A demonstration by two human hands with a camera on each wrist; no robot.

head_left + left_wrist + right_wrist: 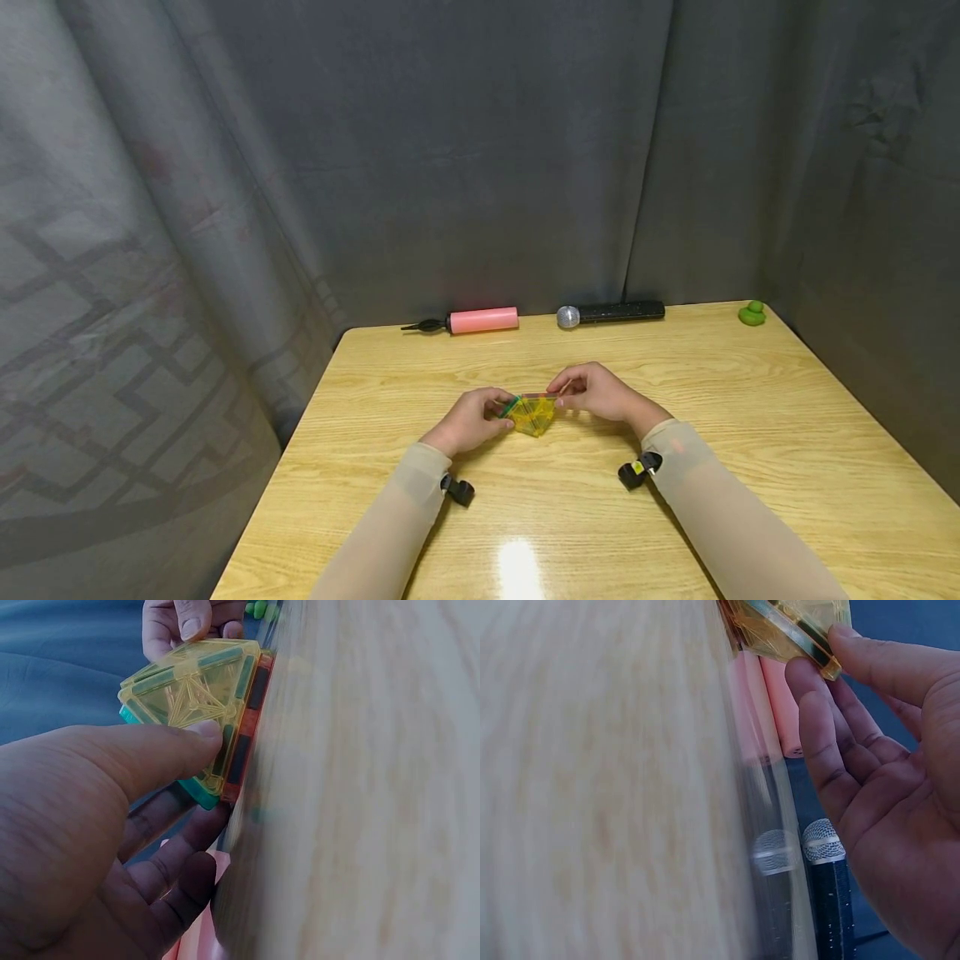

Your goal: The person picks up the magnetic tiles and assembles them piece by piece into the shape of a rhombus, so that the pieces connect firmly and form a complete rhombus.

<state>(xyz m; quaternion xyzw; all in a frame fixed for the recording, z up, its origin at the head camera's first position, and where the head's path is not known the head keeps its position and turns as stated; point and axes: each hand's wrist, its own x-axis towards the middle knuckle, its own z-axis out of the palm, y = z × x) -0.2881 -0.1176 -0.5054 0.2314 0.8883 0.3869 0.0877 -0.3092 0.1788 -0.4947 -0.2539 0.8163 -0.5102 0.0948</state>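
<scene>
Between the hands, at the middle of the table, is a small built shape of see-through magnetic tiles (pixel 534 417). Yellow triangular tiles (pixel 214 671) form the near side, a red tile (pixel 250 724) lies along the bottom edge by the tabletop, and a green tile (pixel 198 795) shows behind. My left hand (pixel 472 419) pinches the left side, thumb on a yellow face and fingers behind. With thumb and fingertips, my right hand (pixel 602 394) pinches a yellow edge on the right. The shape's far side is mostly hidden.
A pink hand pump (pixel 483 321) with a black nozzle lies along the table's back edge. Right of it is a black microphone (pixel 618 312) with a silver head. A green toy duck (pixel 752 314) sits in the back right corner. Grey curtains (pixel 480 167) hang behind the wooden table (pixel 420 358).
</scene>
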